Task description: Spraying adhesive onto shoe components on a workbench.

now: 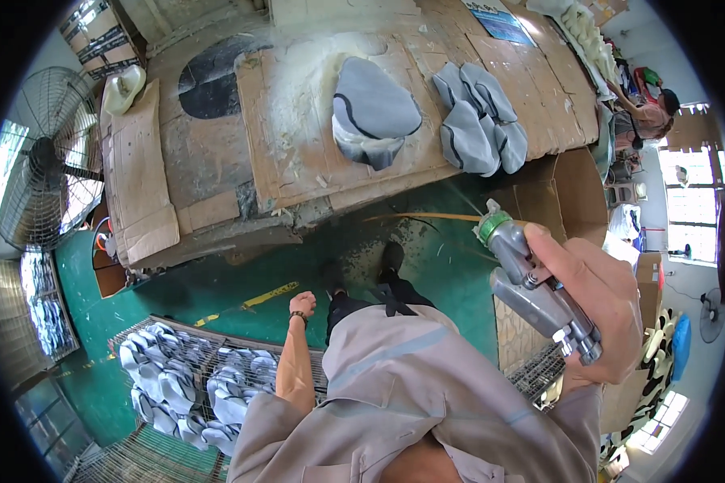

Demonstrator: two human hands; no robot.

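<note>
"Starting at the left, what could go wrong?"

"The fan [44, 161], if it is running, might carry stray spray across the cardboard-covered table [205, 169]. Then the left hand [302, 304] hangs low beside the body; a careless swing could catch the wire rack [246, 336] and upset its grey pads [169, 374]."

"And farther right?"

"The large grey piece [379, 97] lies on the table with the grey stack [479, 117] just beside it, so a badly aimed burst could mark the stack. The spray gun [532, 282] is held up in front of the body, right of the stack, its green-ringed end towards the table. An accidental squeeze by the right hand [600, 282], wrapped firmly round the gun, might set it off."

"What can't you make out?"

"On the left, whether the fan blades turn. The left hand looks partly curled and seems to hold nothing, but it's too small to tell if its fingers press together. The pale support under the large piece is mostly covered. Over at the right, the right hand hides much of the gun's handle, and the far co-worker [648, 117] is tiny and distorted near the rim."
</note>
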